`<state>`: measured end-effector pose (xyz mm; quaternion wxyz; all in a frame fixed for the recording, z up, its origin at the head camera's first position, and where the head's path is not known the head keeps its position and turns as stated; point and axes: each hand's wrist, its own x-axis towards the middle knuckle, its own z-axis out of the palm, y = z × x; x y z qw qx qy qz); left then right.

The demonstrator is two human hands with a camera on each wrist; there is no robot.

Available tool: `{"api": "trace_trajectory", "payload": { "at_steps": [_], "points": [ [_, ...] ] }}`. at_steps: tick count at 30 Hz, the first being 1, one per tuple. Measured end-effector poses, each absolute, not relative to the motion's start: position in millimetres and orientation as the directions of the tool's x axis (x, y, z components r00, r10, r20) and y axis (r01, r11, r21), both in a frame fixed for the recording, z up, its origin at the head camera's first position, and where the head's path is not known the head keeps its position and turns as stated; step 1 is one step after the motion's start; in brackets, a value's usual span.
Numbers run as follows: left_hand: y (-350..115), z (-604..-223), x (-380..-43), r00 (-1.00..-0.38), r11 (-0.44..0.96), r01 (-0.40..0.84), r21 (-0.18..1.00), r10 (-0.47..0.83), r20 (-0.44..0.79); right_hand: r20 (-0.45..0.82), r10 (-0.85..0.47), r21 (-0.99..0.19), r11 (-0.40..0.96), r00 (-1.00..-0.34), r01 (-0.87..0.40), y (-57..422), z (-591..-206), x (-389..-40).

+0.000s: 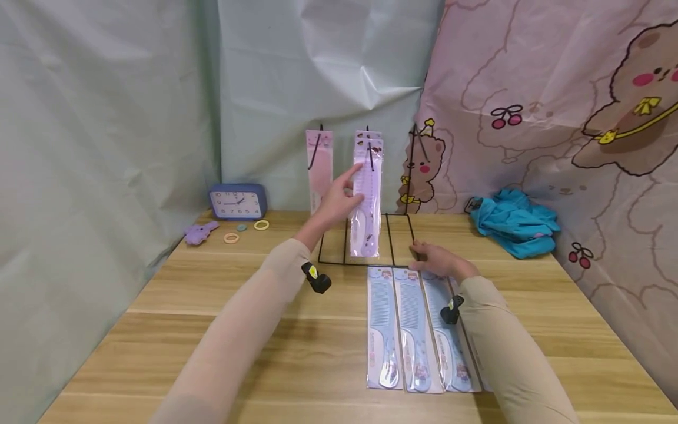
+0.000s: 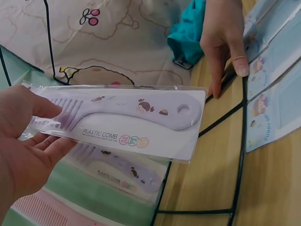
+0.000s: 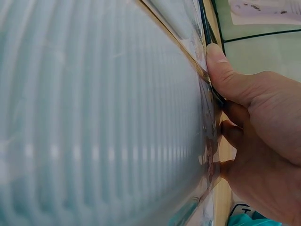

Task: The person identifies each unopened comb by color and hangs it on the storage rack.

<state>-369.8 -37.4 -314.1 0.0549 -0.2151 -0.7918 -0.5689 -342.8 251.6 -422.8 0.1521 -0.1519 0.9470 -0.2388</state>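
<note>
My left fingers (image 2: 42, 104) pinched the purple comb (image 2: 164, 110) on the rack (image 2: 197, 212); right fingers (image 3: 230, 77) clasped its corner, likely steadying it.

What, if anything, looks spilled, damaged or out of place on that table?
I see nothing spilled or damaged. Only the teal cloth looks untidy: it sits bunched in a crumpled heap at the back right of the table, whereas the blue comb packs lie side by side.
</note>
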Motion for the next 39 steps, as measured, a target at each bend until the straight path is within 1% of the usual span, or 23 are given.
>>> {"api": "trace_trajectory", "payload": {
  "at_steps": [3,10,25,32,36,39],
  "points": [
    [-35.8,-311.0,-375.5,-0.906,0.272,0.391,0.879,0.282,0.316,-0.210,-0.369,-0.506,0.833,-0.906,-0.222,251.5,-422.8,-341.6],
    [-35.8,-304.8,-387.4,-0.920,0.360,0.365,0.859,0.281,0.273,-0.206,-0.368,-0.522,0.825,-0.907,-0.216,251.6,-424.9,-339.4],
    [-28.6,-301.5,-394.7,-0.923,0.334,0.331,0.882,0.311,0.228,-0.197,-0.381,-0.523,0.820,-0.904,-0.232,253.3,-426.7,-340.6],
    [-28.5,-304.9,-394.6,-0.944,0.377,0.295,0.878,0.259,0.206,-0.197,-0.372,-0.519,0.825,-0.907,-0.226,252.4,-423.7,-339.8],
    [-27.6,-306.9,-393.3,-0.948,0.394,0.286,0.873,0.252,0.196,-0.203,-0.360,-0.520,0.828,-0.911,-0.211,251.9,-423.3,-339.8],
    [-27.9,-308.5,-392.4,-0.950,0.435,0.286,0.854,0.242,0.196,-0.203,-0.358,-0.524,0.826,-0.911,-0.208,252.4,-424.1,-340.8]
  ]
}}
